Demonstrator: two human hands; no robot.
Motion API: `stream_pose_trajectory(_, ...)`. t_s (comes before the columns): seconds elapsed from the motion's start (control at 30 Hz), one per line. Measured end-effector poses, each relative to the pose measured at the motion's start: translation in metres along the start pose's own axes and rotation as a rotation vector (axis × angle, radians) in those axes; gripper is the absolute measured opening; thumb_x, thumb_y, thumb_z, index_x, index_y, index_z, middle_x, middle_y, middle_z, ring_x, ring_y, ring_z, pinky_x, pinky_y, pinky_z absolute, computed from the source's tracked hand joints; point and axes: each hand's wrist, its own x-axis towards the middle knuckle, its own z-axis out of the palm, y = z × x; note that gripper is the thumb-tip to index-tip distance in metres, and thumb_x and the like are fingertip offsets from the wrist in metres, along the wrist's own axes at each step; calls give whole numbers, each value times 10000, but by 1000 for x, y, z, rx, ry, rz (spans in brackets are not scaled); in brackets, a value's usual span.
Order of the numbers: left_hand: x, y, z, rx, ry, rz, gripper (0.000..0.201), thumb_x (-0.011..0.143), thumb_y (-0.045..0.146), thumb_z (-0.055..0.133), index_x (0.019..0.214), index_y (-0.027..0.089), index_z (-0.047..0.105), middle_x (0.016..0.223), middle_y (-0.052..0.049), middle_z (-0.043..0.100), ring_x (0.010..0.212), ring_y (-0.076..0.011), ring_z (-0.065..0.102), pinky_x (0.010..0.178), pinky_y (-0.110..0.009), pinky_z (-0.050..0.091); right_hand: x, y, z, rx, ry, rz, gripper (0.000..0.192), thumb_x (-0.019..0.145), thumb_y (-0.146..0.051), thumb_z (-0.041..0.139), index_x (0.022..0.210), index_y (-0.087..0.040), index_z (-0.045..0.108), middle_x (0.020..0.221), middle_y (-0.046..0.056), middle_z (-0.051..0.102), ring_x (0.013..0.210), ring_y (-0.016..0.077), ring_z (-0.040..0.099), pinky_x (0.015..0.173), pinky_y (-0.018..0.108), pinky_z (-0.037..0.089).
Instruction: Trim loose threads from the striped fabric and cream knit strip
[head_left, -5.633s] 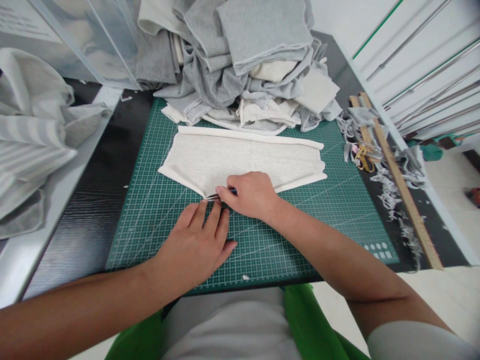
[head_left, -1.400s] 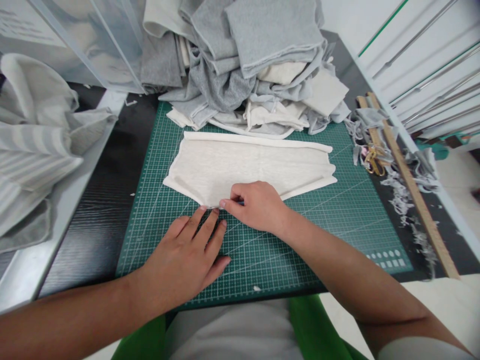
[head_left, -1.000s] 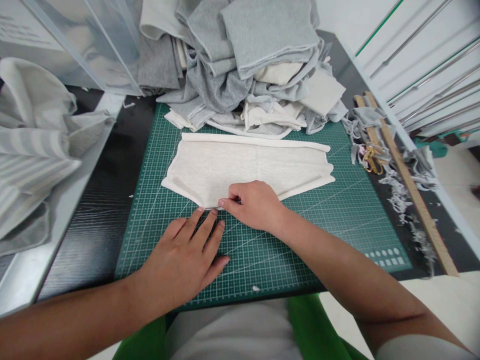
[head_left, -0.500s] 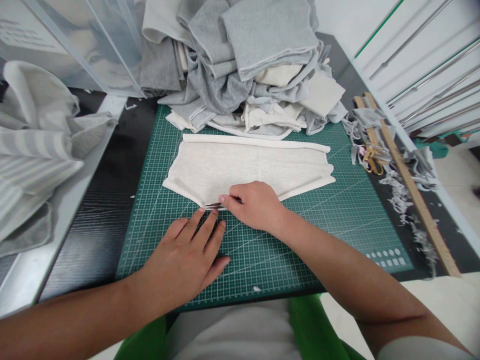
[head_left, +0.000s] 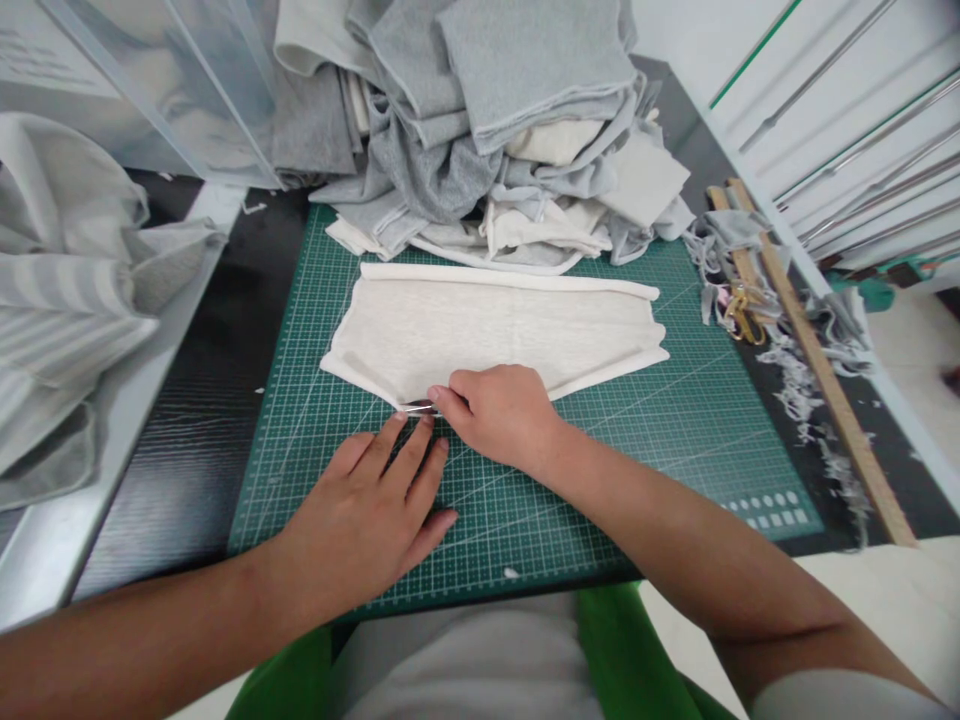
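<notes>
A cream knit fabric panel with curled edges lies flat on the green cutting mat. My right hand is closed around what look like small thread snips, at the panel's near edge. Only their slim metal blades show, pointing left along that edge; the rest is hidden in the fist. Flat on the mat with its fingers spread, my left hand touches the near edge with its fingertips, just beside the blade tips. It grips nothing.
Grey and cream fabric pieces are heaped behind the panel. Striped fabric lies at the left, near a clear plastic bin. A wooden strip, gold-handled scissors and fabric scraps lie along the right edge.
My right hand has shifted slightly left with the snips, along the near edge. My left hand stays almost in place. The whole view has shifted a little.
</notes>
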Motion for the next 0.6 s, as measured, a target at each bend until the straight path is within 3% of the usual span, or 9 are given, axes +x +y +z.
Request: stream_pose_trajectory(0.6,0,-2,1,3,20,17,530,932,437,457,1299,71,564,1343,-216,538,1216,-402,510,911,-513,448,0,-6,0,-29,-38,4,551,989,-465,224,882,-187,688,775,93,720,702,209,652,636,311,376)
